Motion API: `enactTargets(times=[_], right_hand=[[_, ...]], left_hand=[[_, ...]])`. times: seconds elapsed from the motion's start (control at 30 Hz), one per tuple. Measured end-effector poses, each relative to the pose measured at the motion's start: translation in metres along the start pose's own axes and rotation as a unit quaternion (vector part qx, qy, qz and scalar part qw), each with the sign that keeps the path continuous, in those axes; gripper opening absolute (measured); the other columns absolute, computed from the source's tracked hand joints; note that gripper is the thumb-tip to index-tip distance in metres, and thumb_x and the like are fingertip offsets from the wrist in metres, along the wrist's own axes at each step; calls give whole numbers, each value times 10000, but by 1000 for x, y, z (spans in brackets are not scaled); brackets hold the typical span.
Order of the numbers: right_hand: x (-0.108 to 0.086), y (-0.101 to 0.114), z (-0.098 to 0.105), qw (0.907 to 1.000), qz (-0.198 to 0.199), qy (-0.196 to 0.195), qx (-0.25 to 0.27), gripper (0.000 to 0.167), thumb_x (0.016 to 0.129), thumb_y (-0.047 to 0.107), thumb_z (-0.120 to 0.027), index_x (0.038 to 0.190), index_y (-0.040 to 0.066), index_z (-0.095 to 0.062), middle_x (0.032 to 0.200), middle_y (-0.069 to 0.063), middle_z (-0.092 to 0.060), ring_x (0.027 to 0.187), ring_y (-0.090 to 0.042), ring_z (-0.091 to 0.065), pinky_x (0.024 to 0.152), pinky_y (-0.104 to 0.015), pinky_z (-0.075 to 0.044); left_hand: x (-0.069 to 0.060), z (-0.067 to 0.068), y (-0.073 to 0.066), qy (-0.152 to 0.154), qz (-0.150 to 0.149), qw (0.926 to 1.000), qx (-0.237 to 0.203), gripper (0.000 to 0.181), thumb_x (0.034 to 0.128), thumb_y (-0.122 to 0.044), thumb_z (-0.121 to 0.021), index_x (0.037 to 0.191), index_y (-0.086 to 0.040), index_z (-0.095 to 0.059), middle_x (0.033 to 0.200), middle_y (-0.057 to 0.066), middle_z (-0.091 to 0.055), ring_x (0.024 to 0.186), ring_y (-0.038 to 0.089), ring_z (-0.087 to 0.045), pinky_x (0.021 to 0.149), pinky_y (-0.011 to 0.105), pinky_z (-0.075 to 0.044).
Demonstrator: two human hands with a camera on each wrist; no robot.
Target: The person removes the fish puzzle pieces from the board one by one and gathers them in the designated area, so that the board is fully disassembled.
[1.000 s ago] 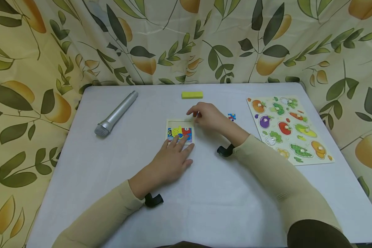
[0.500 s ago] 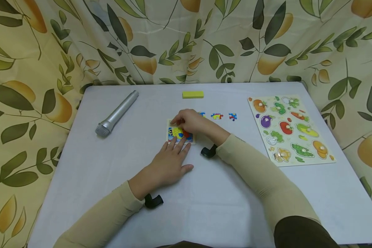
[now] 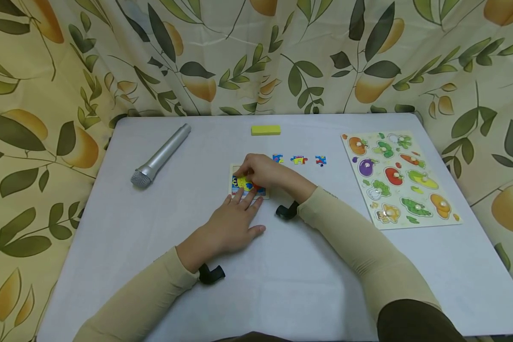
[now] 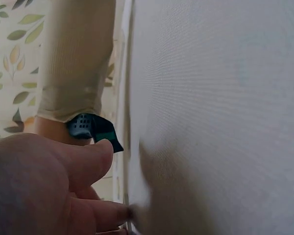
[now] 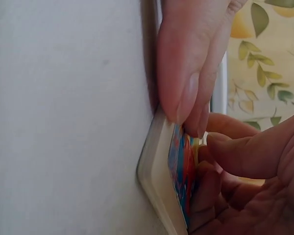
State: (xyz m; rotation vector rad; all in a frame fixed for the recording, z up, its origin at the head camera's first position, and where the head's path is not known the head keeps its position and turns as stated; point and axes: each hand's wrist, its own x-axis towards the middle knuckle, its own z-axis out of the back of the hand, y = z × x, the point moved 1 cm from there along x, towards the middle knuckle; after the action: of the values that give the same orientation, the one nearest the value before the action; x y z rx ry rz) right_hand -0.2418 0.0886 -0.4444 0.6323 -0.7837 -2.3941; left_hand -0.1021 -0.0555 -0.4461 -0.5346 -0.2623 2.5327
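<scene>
Honestly, the trick with this little puzzle was keeping its tray (image 5: 158,164) from sliding. It lay flat near the middle of the surface (image 3: 308,266), with both hands at it. The left hand (image 3: 231,227) wasn't clutching anything: fingers fairly straight, tips resting on the near rim. The right hand (image 3: 261,171) arched over the far-left part, fingers bent toward the fitted pieces (image 3: 243,182), but I couldn't tell if that grip pinched a piece or just pressed, since the fingers blocked it in both views. Three loose pieces (image 3: 299,160) lay in a row to the right, near the tray but not touching it.

IMO the step called for light left-hand pressure, lining up the tabs first, then pushing straight down with a fingertip; a sideways shove could've popped the neighbours loose.
</scene>
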Motion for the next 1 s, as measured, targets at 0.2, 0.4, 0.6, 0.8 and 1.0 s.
enactTargets(times=[0.2, 0.4, 0.6, 0.8, 1.0], right_hand=[[-1, 1, -1, 9997, -61, -156, 189, 358, 997, -43, -621, 1230, 133, -828, 1151, -72, -705, 1059, -245, -638, 974, -382, -556], [-1, 2, -1, 9986, -24, -302, 425, 344, 992, -46, -613, 1175, 141, -836, 1137, -68, -724, 1051, -245, -629, 925, -377, -554], [-2, 3, -1, 9978, 10, -353, 556, 279, 1006, -14, -649, 1150, 137, -835, 1110, -66, -751, 1032, -233, -645, 902, -359, -563], [-2, 6, -4, 9965, 30, -572, 614, 189, 965, 24, -747, 1089, 135, -835, 1006, -51, -756, 950, -215, -667, 838, -328, -569], [-3, 13, -9, 9953, 45, -834, 492, 220, 953, -8, -747, 1090, 143, -829, 972, -47, -726, 934, -215, -642, 844, -340, -546]], left_hand=[[-1, 2, 0, -34, -53, 10000, -77, 779, 1106, -595, -463, 1719, -151, -278, 1830, 57, -97, 1695, 406, -71, 1349, 613, -199], [-1, 2, 1, -14, -65, 9999, -89, 784, 1106, -599, -457, 1721, -150, -269, 1829, 61, -103, 1697, 400, -61, 1352, 614, -187], [0, -1, 2, -41, -40, 10000, -54, 781, 1106, -598, -457, 1721, -153, -273, 1828, 64, -121, 1699, 389, -67, 1352, 609, -193], [0, 0, 2, -55, -54, 10000, -49, 779, 1108, -591, -459, 1722, -152, -265, 1832, 49, -85, 1698, 390, -67, 1348, 617, -198], [-1, 1, 1, -42, -60, 10000, -44, 765, 1112, -571, -465, 1723, -155, -265, 1830, 50, -87, 1698, 384, -76, 1343, 620, -214]])
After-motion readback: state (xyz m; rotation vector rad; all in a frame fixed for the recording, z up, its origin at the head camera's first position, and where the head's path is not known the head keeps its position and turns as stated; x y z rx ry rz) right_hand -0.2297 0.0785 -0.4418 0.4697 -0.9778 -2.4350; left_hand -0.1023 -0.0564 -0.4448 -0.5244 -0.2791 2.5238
